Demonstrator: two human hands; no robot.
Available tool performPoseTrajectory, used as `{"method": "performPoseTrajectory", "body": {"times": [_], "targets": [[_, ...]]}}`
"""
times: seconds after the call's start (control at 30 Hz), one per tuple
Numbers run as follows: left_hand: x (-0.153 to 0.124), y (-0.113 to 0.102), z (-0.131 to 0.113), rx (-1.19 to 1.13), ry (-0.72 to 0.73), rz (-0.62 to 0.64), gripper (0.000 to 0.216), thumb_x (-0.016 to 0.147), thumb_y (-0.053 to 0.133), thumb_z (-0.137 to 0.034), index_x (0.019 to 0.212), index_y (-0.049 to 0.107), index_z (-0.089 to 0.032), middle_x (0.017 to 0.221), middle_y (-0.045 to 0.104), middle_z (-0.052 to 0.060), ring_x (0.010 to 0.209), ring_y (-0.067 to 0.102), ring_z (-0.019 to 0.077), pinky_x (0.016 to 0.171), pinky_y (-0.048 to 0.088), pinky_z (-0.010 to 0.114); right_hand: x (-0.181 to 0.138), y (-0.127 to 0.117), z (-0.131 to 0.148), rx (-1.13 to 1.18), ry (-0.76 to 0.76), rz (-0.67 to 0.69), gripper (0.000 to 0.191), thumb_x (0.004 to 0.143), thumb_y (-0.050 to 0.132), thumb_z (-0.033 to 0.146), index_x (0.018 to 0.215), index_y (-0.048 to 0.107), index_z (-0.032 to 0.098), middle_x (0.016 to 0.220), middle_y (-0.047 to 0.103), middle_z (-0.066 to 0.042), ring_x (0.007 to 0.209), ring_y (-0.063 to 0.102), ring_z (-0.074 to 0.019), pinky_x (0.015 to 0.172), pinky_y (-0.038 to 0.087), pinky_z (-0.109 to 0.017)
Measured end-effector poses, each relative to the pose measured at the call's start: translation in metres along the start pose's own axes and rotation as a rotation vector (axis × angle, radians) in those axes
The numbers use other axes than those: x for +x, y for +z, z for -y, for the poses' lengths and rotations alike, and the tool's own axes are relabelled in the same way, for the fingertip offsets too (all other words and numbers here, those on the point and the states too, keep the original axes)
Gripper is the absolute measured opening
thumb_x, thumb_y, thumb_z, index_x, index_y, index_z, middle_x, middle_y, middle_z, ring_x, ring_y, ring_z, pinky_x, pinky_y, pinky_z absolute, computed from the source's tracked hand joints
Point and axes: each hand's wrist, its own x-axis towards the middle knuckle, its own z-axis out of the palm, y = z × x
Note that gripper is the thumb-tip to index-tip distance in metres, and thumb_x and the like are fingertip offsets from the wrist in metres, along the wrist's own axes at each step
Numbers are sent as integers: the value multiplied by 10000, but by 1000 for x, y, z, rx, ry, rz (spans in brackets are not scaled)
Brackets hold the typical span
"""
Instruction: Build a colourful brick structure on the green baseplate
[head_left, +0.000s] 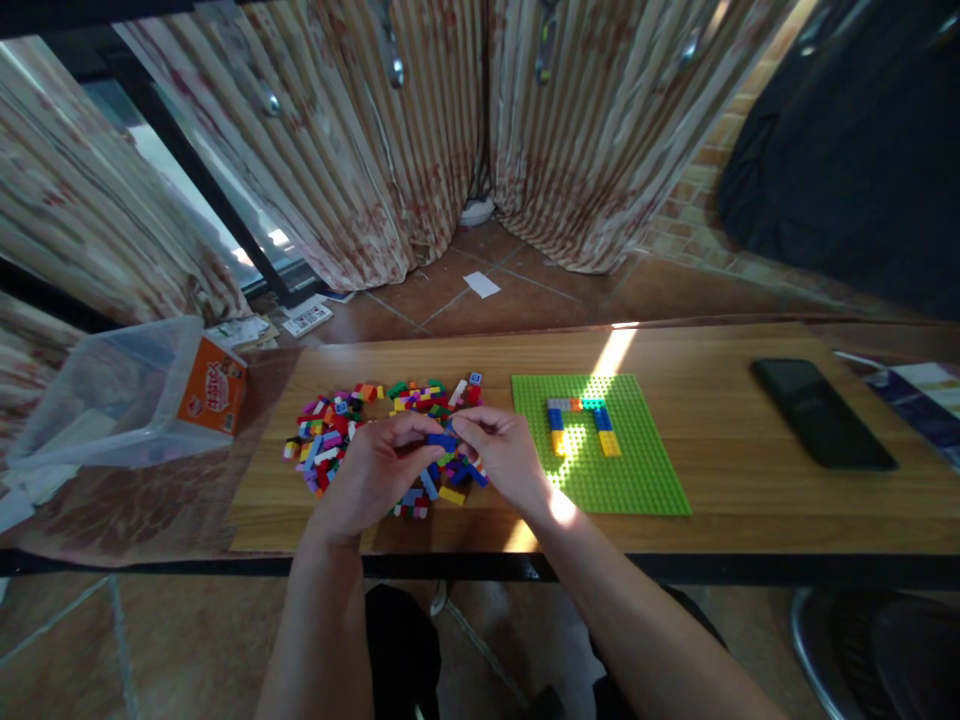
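Above a pile of loose toy bricks (322, 448), my two hands meet at a blue brick (442, 441). My left hand (373, 467) pinches it between thumb and fingers. My right hand (501, 452) is closed at the brick's right end, its fingertips pressed together; whether a second small piece is in them I cannot make out. To the right lies a green baseplate (652, 480). On it stands a three-sided outline of bricks, with a grey brick (559, 404) at its back left corner, blue bricks (603, 419) along both sides and yellow bricks (610, 443) at the front ends.
A clear plastic bin (112, 390) with an orange label stands left of the wooden table (720, 420). A black phone (821, 413) lies at the right. Behind the table hang patterned curtains (420, 150), and a white paper (481, 285) lies on the floor.
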Motion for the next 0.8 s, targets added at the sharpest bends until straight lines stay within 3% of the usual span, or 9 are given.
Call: {"method": "performPoseTrajectory", "body": {"times": [0.2,0.37,0.5,0.63,0.73,0.8], "targets": [[-1,-10,2,55,-58,-49,235,745,711,-297,933,650,-168,880,741,41,872,703,216,770,567,345,0,5,-6,-330,-169,-39,150,829,606,238,892,742,226,859,733,-38,748,652,-174,699,501,-307],[2,-10,4,74,-21,-43,237,772,679,-277,980,640,-171,899,737,46,866,703,215,762,564,340,-8,1,4,-412,-279,4,207,888,547,243,1004,715,212,930,709,-59,765,648,-158,688,499,-280],[7,5,3,84,20,-17,221,807,635,-268,1005,645,-169,942,730,58,878,698,210,777,557,337,-17,-12,9,-491,-350,78,234,888,574,271,1088,678,210,971,698,-63,816,647,-160,726,508,-285],[14,35,-2,44,37,25,214,824,608,-250,1012,639,-153,956,720,63,863,691,188,773,555,324,-27,-40,15,-580,-387,38,189,884,588,254,1037,682,195,945,697,-70,803,642,-161,737,512,-303],[19,56,-7,75,69,31,227,830,597,-245,1037,629,-159,970,709,59,858,682,176,750,553,313,-37,-75,26,-682,-425,55,175,903,566,262,1031,677,219,913,690,-52,819,633,-169,745,509,-325],[22,67,-9,142,89,16,214,834,585,-236,1031,633,-167,1000,700,60,867,673,170,770,547,318,-44,-103,32,-809,-405,-12,168,906,562,287,1014,685,251,913,685,-46,821,625,-186,742,506,-359]]}}
